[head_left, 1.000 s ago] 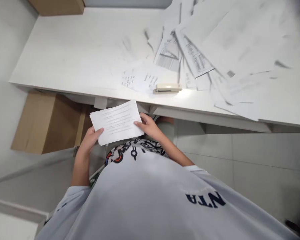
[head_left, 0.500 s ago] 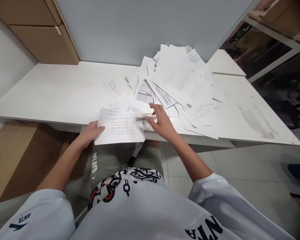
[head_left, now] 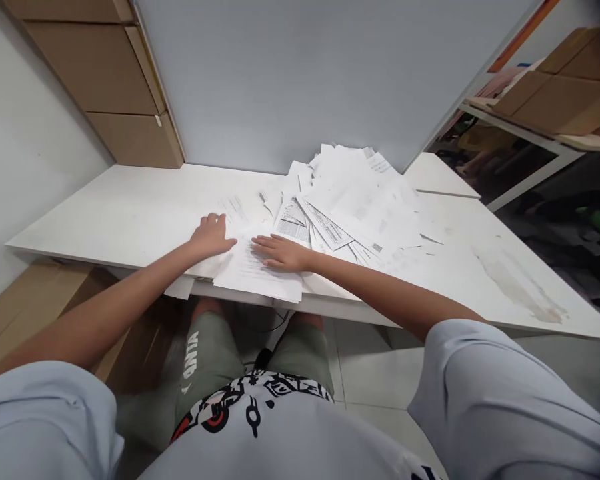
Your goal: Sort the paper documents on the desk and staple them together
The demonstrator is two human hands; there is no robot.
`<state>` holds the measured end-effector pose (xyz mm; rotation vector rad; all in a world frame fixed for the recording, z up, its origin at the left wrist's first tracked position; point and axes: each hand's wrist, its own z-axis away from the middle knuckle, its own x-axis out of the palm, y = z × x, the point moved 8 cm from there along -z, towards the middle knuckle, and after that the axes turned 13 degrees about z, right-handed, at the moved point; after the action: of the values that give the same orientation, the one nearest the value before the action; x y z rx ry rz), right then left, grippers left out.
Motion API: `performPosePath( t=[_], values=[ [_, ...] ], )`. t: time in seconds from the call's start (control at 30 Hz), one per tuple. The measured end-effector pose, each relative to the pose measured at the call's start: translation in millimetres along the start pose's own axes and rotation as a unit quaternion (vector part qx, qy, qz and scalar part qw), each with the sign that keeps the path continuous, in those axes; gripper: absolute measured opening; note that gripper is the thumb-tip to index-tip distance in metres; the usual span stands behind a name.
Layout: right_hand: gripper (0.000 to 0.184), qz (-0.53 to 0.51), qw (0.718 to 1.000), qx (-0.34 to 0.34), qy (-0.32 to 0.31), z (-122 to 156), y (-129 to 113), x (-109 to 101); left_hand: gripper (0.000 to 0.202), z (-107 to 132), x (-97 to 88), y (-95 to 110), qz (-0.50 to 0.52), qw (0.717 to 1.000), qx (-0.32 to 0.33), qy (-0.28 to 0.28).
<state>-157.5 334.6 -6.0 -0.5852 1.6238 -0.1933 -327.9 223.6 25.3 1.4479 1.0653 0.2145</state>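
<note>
A sheet (head_left: 253,277) is pressed flat at the worktop (head_left: 130,200) edge by the open right hand (head_left: 283,253), not gripped; the open left hand (head_left: 211,237) is rested just beside it, empty; a paper pile (head_left: 350,200) lies beyond; the sheet is judged light and limp, best taken by its overhanging edge.

Matt paper sheets (head_left: 275,287) lay on my smooth white desk (head_left: 130,207), near dull brown cardboard (head_left: 25,313); my sleeve (head_left: 505,393) was soft pale cloth, the floor tile (head_left: 375,373) faintly glossy.

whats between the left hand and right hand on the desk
In the head view, a loose printed sheet lies between the left hand and the right hand, and the right hand rests on it.
</note>
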Motion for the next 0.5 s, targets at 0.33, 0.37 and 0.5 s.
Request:
performPosePath(
  t=[0.33,0.37,0.5],
  values=[
    [0.02,-0.055,0.975,0.163,0.14,19.5,35.0,-11.2,0.058,44.0,160.5,139.0,-0.061,0.758,0.481,-0.436],
    [0.022,-0.053,0.963,0.204,0.167,28.0,45.9,-11.7,0.061,53.0,172.1,140.7,-0.057,0.721,0.498,-0.478],
    [0.024,-0.066,0.937,0.295,0.176,39.7,73.6,4.9,0.071,48.6,198.7,132.7,-0.037,0.674,0.516,-0.528]
  ],
)
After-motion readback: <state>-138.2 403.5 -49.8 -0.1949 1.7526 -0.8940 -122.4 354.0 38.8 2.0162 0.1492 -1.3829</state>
